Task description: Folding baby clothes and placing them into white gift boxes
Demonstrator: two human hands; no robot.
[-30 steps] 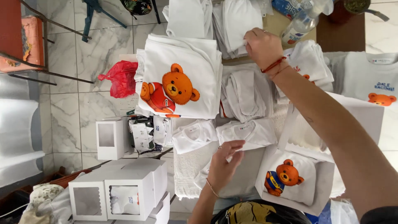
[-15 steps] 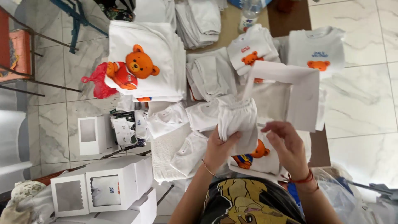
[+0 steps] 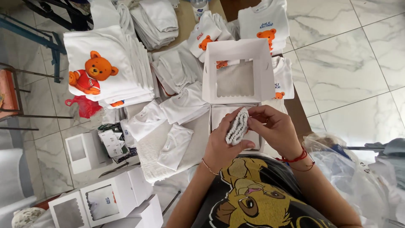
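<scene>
Your left hand [image 3: 225,141] and right hand [image 3: 272,126], half a second ago lifting it higher, now both pinch the small folded white knitted cloth [image 3: 237,126] over the open white windowed cardboard box [image 3: 238,71] at the table's near edge.

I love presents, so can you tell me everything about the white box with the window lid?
The white box looks like thin card. Its hinged lid stands open, tilted up, with a clear square window edged in scallops; clothes behind show through it. The tray part lies on the table below, white inside and mostly hidden by the left hand and right hand, which hold a small folded white knit piece above it. Piles of white clothes surround it.
</scene>
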